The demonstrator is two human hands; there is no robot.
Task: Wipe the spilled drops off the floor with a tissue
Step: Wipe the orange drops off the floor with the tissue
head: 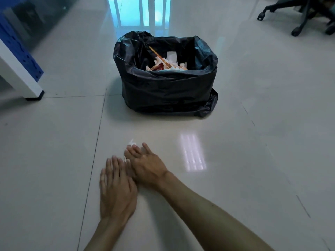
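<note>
My right hand (145, 164) presses down on a crumpled white tissue (131, 142) on the pale tiled floor (54, 160). Only small bits of the tissue show past the fingertips and by the little finger. My left hand (117, 189) lies flat on the floor just left of the right hand, fingers together and stretched out, touching the side of the right hand. No drops can be made out on the glossy tiles around the hands.
A bin lined with a black bag (166, 82) stands ahead of the hands, holding tissues and wrappers. A white and blue desk leg (27, 77) is at the left. An office chair base (301, 17) with castors is at the far right.
</note>
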